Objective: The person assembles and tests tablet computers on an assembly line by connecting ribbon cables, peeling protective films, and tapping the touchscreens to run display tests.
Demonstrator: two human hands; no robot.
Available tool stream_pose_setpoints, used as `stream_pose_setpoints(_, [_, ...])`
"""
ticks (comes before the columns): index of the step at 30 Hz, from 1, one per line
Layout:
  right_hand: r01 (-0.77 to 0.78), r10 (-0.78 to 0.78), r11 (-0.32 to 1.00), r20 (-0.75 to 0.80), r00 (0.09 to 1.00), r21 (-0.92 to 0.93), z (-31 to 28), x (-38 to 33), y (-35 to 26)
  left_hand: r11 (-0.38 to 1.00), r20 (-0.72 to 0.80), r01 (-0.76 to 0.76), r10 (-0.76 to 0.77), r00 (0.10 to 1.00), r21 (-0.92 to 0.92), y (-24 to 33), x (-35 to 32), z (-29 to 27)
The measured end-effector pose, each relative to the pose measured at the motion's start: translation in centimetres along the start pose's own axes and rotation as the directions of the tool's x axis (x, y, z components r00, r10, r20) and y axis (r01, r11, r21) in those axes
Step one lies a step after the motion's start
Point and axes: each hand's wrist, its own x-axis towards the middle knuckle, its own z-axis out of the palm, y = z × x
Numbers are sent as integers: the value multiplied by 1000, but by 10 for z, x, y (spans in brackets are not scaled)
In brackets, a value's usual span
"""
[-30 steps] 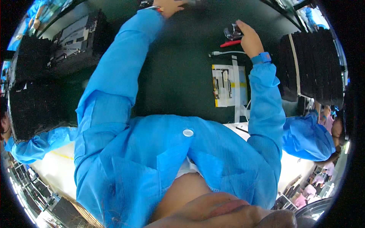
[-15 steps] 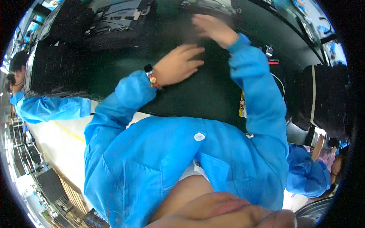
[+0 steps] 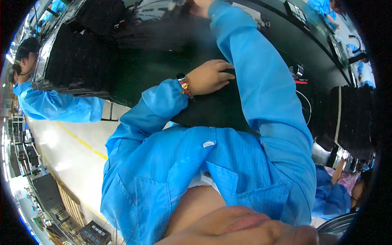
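Observation:
My left hand [image 3: 210, 76] lies palm down on the dark work table [image 3: 163, 69] near its front edge, holding nothing; a beaded bracelet sits at its wrist. My right arm in a blue sleeve [image 3: 261, 90] stretches across the table to the far side. Only the heel of my right hand [image 3: 200, 5] shows at the top rim, and what it touches is hidden. A stack of black trays [image 3: 77, 61] stands to the left of my left hand.
Another stack of black trays [image 3: 351, 118] stands at the right. A red-handled tool [image 3: 301, 82] and a thin looped cable [image 3: 305, 107] lie beside my right sleeve. A co-worker in a blue coat [image 3: 57, 107] sits at the left, another person [image 3: 337, 192] at the lower right.
My left hand has drawn back from the far side to the table's near edge. My right arm has swung from the right side and now reaches further to the far top.

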Motion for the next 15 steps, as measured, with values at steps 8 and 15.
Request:
stream_pose_setpoints(8, [-115, 76, 940, 132, 988, 321, -1, -58, -101, 882, -110, 307, -367, 924, -358, -31, -14, -8])
stream_pose_setpoints(15, [-240, 243, 970, -83, 966, 46, -141, -233, -129, 302, -223, -4, -694, 685, -953, -35, -58, -42])
